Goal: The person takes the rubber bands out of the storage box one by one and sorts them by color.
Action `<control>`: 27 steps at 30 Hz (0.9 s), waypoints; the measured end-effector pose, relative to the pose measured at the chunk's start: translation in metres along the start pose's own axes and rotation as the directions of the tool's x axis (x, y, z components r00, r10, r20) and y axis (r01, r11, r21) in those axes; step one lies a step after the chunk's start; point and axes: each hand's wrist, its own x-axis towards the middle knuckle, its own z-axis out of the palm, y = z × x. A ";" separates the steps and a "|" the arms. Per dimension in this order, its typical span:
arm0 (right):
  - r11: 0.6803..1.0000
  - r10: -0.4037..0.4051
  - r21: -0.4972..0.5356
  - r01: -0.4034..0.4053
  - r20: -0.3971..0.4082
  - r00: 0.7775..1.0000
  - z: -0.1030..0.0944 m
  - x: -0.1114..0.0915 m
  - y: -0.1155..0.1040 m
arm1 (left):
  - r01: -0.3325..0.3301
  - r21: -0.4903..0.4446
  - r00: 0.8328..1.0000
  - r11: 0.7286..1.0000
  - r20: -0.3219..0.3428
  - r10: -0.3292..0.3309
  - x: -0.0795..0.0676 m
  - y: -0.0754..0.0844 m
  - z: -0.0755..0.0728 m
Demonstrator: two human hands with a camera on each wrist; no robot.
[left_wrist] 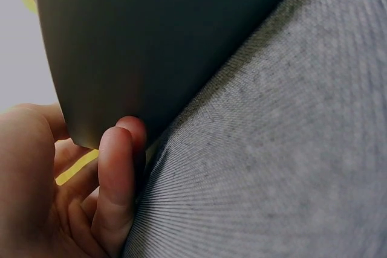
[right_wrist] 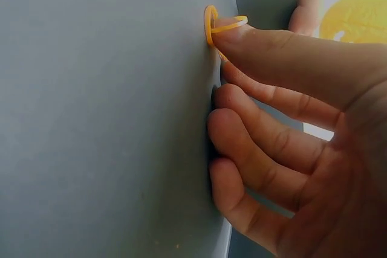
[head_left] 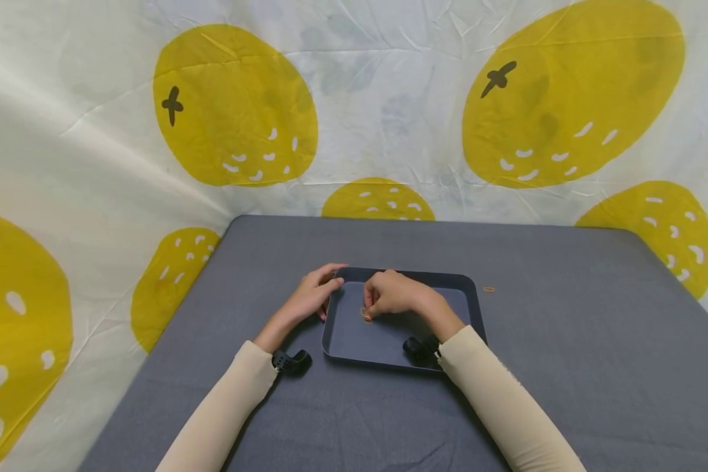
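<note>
The dark shallow tray [head_left: 345, 337] sits on the grey-covered table [head_left: 578, 380], and inside it, left of the middle, is a little cluster of thin orange bands [head_left: 366, 316]; I cannot count them for certain. The right hand [head_left: 394, 293] reaches in with its fingers curled, thumb and fingertip pinched together on the bands, right at the tray's floor. The left hand [head_left: 311, 295] grips the tray near its far left corner, thumb over the rim and bent fingers against the outside wall. Another orange loop [head_left: 489, 289] lies on the cloth, just outside the tray's right wall. The right forearm and a black wrist device [head_left: 421, 351] cross over the tray's near right part, hiding some of it. Grey cloth stretches away on both sides of the tray, up to a far edge where a fruit-printed curtain [head_left: 389, 118] hangs behind.
</note>
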 end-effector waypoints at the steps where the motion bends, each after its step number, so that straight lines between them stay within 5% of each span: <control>1: 1.000 -0.002 -0.004 0.002 0.000 1.000 0.000 0.000 0.000 | -0.001 -0.001 1.000 1.000 0.000 0.001 0.000 0.000 0.000; 27: 0.999 -0.027 -0.017 0.028 0.007 1.000 -0.003 -0.002 0.000 | -0.011 -0.005 1.000 1.000 -0.002 0.011 -0.001 0.003 0.001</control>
